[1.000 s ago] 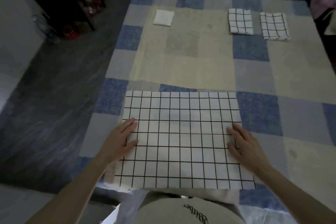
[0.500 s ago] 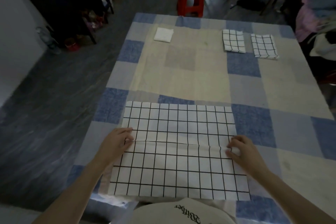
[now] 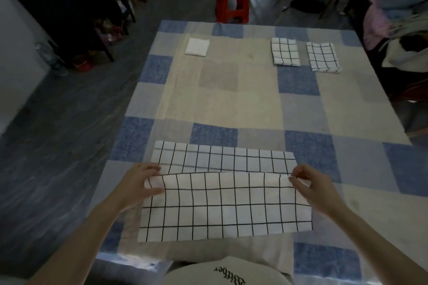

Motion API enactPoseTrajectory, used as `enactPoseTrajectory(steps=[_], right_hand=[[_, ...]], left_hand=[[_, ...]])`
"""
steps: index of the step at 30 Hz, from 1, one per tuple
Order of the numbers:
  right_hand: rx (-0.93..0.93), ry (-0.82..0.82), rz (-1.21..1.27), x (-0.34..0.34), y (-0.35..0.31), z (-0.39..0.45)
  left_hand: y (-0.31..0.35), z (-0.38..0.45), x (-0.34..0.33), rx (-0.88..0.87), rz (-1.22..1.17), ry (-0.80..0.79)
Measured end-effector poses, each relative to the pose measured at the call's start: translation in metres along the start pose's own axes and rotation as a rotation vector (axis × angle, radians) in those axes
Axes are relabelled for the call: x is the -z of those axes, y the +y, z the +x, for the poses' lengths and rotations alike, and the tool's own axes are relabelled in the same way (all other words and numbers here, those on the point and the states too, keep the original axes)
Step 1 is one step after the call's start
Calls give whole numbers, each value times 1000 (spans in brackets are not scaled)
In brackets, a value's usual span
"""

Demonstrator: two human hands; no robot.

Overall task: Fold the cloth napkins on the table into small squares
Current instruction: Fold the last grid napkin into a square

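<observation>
I pinch the grid napkin (image 3: 222, 203) at the table's (image 3: 231, 104) near edge, left hand (image 3: 139, 183) and right hand (image 3: 310, 185) each holding a side. Its middle is raised into a fold.

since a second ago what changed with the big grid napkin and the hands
Both hands went from lying flat on the big grid napkin to pinching its side edges: left hand, right hand. They lifted its middle into a raised crease. The three folded napkins at the far edge stayed put.

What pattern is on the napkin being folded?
White with a black grid on the napkin, clearest in the head view.
</observation>
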State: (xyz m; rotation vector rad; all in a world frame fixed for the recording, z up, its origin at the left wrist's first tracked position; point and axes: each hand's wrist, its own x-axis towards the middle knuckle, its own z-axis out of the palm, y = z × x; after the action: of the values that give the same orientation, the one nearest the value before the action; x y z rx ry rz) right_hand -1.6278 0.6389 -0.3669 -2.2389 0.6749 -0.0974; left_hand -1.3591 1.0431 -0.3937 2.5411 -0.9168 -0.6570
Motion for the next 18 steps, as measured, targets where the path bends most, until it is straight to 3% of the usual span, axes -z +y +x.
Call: enactPoseTrajectory(steps=[2, 6, 8, 10, 13, 18], right_hand=[[-10, 47, 39, 4, -5, 5], [-126, 252, 258, 21, -20, 16], [-206, 304, 358, 35, -25, 23], [-264, 227, 469, 49, -27, 29], [-322, 71, 459, 65, -30, 40], [-512, 12, 369, 56, -10, 59]], left_hand=[[4, 6, 2, 15, -59, -6], [29, 15, 19, 209, -653, 176], [44, 17, 34, 260, -982, 122], [55, 21, 44, 287, -1200, -19], [54, 35, 49, 352, -1167, -63], [52, 66, 32, 498, -773, 77]])
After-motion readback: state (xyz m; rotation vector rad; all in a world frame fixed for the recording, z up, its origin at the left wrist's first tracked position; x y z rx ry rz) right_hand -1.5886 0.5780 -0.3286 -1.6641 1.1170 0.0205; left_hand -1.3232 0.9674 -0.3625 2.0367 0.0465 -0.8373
